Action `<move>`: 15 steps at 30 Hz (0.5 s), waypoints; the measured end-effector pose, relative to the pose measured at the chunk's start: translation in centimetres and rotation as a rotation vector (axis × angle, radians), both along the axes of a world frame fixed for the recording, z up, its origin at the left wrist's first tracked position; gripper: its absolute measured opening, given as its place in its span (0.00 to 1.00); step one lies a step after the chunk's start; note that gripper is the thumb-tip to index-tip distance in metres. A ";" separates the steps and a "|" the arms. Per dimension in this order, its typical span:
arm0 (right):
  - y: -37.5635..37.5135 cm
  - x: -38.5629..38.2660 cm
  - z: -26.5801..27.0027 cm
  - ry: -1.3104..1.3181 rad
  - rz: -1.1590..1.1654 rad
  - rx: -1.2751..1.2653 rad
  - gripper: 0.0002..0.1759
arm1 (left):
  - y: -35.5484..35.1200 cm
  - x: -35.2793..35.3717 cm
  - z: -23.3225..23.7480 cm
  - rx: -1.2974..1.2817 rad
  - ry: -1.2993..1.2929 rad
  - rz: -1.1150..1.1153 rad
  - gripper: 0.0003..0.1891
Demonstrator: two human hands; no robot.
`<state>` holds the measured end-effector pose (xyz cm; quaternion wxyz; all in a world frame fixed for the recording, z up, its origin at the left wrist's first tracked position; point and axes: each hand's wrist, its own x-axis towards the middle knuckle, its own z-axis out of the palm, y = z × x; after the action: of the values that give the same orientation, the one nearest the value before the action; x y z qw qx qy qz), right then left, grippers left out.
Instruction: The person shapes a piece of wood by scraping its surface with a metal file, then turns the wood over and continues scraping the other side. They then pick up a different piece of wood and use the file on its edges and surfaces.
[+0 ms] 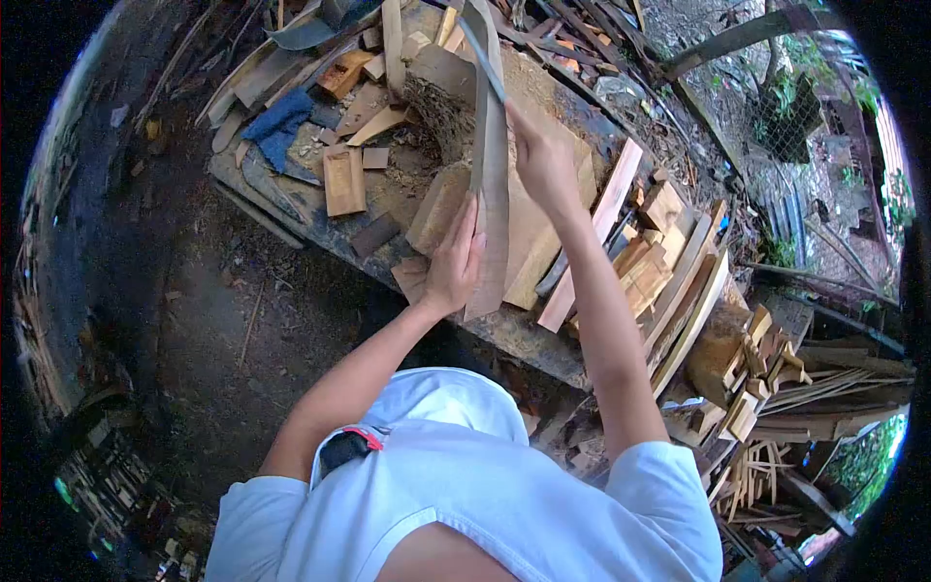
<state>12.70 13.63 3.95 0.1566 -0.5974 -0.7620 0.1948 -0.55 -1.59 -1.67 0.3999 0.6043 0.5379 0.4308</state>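
Note:
A long, thin curved board (493, 209) stands on edge over the workbench, running away from me. My left hand (456, 260) lies along its near left side, fingers together and pressed against the wood. On the board's right side, farther off, my right hand (545, 170) is closed round the near end of a long narrow blade-like tool (484, 66). That tool lies against the board's upper part. Beneath the board are large pale wood blocks (550, 228), partly hidden by it.
The workbench (320, 221) carries a blue cloth (279, 126), a small rectangular wood block (344, 180), offcuts and sawdust. A pinkish plank (592, 233) and stacked wood pieces (648, 267) lie to the right. Wire mesh (790, 121) stands beyond, at the upper right.

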 end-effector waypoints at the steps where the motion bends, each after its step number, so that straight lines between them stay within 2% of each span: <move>1: 0.3 -0.1 -0.2 0.005 -0.012 0.002 0.26 | -0.1 0.0 0.0 -0.014 -0.003 0.001 0.29; 3: 0.7 0.2 -0.3 0.018 -0.010 0.024 0.27 | 0.1 0.1 0.0 -0.016 -0.013 -0.008 0.29; 8: -4.2 1.4 0.4 -0.064 0.009 -0.030 0.26 | -0.1 0.1 0.1 0.003 -0.010 0.011 0.30; 11: -0.2 1.4 -1.9 -0.128 0.031 0.095 0.27 | 0.0 -0.1 0.3 -0.025 0.013 -0.008 0.30; 12: 1.9 1.8 -3.8 -0.045 0.035 0.224 0.27 | 0.0 0.0 0.3 -0.019 0.018 -0.019 0.30; 13: 2.8 2.3 -4.6 -0.039 0.023 0.232 0.27 | -0.1 0.1 0.3 -0.031 0.006 -0.013 0.30; 15: 4.0 2.9 -5.2 -0.066 -0.049 0.078 0.26 | -0.1 -0.2 -0.1 -0.031 0.006 -0.021 0.30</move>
<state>15.63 17.58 -1.28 0.1590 -0.6153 -0.7591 0.1412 -0.76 -1.66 -1.73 0.4120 0.6048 0.5393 0.4167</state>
